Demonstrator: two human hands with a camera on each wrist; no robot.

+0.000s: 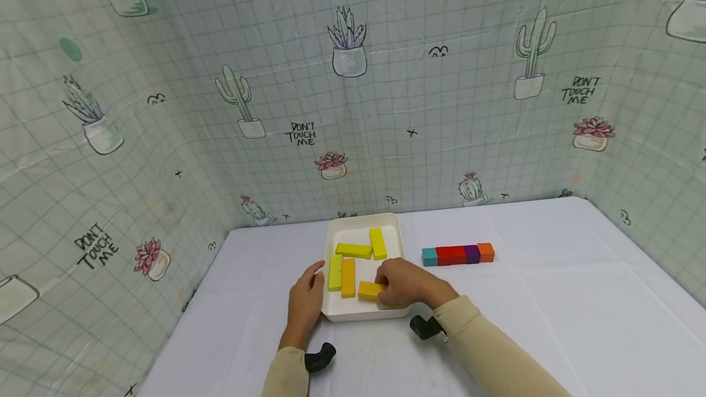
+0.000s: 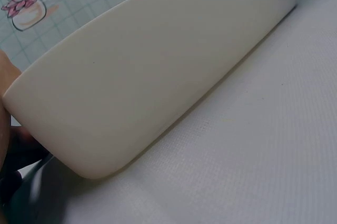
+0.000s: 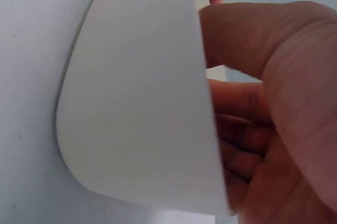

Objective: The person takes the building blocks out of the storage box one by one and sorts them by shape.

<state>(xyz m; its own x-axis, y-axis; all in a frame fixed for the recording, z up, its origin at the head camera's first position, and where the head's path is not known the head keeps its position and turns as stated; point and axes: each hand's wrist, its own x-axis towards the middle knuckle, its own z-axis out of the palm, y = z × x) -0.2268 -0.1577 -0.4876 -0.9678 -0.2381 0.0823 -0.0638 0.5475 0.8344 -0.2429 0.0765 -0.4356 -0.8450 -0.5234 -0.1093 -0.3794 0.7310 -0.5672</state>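
Observation:
A white rectangular tray (image 1: 364, 317) lies on the table with several yellow and yellow-orange blocks flat in it. Over its near right corner, my right hand (image 1: 408, 280) reaches down inside and pinches the right end of a yellow-orange block (image 1: 368, 291). From the right wrist view, the tray wall (image 3: 137, 92) hides that block and the fingertips. My left hand (image 1: 306, 299) rests along the tray's left side, its fingers fairly straight at the rim. Beside it inside stand close together a lime-yellow block (image 1: 335, 272) and another yellow-orange block (image 1: 348, 278).
Farther back in the tray lie a yellow block (image 1: 354, 251) placed crosswise and another yellow block (image 1: 377, 244). Right of the tray, a row of teal, red, purple and orange cubes (image 1: 452, 255) sits on the white tablecloth (image 1: 551, 299). A cactus-print curtain (image 1: 413, 97) surrounds the table's back and sides.

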